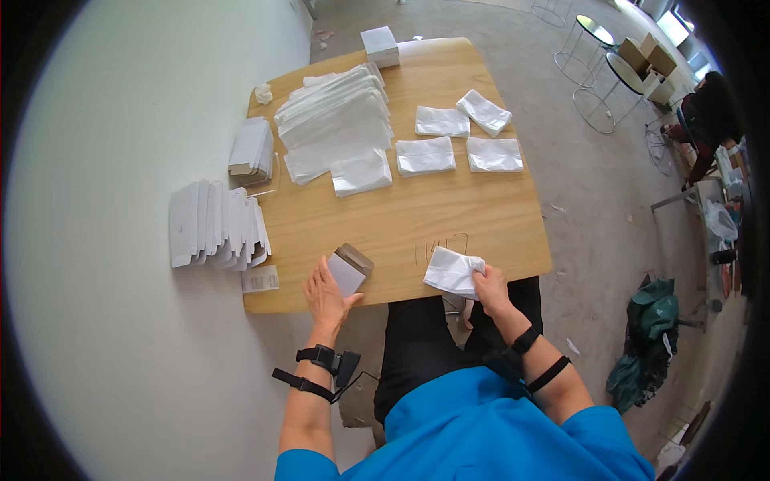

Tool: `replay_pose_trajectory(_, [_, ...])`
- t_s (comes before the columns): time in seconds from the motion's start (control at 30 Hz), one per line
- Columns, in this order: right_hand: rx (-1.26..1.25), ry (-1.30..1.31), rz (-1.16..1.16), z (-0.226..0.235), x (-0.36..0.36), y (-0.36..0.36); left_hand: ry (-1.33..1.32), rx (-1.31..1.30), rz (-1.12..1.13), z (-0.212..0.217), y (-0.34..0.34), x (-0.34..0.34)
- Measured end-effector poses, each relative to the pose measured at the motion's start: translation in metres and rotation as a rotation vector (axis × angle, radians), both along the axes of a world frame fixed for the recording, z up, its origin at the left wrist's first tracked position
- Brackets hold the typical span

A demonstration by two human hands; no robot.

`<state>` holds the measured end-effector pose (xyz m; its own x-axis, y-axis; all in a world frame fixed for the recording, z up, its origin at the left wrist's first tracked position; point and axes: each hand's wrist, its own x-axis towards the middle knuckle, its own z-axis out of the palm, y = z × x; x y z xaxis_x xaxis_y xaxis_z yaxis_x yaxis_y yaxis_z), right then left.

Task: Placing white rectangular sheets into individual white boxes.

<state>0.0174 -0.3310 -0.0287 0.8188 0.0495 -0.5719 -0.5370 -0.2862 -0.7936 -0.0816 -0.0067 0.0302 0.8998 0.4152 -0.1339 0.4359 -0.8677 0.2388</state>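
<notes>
White packet (pixel 453 271) near table edge (pixel 481 287)

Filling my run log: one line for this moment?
left hand: on small box | right hand: gripping white packet | table

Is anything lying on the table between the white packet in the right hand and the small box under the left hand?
Nothing visible does. The right hand grips the white packet, the left hand rests on the small box, and only bare table with some pen marks lies between them.
</notes>
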Motion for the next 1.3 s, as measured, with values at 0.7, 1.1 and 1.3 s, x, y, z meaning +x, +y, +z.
replay_pose_trajectory(0.7, [0.798, 0.374, 0.202, 0.065, -0.017, -0.024, 0.292, -2.039, 0.269, 0.015, -0.103, 0.013])
replay_pose_trajectory(1.1, [0.574, 0.481, 0.273, 0.057, -0.030, -0.027, 0.261, -1.683, 0.343, 0.007, -0.084, -0.006])
replay_pose_trajectory(1.3, [0.622, 0.423, 0.268, 0.053, -0.035, -0.023, 0.272, -1.688, 0.380, 0.007, -0.083, -0.011])
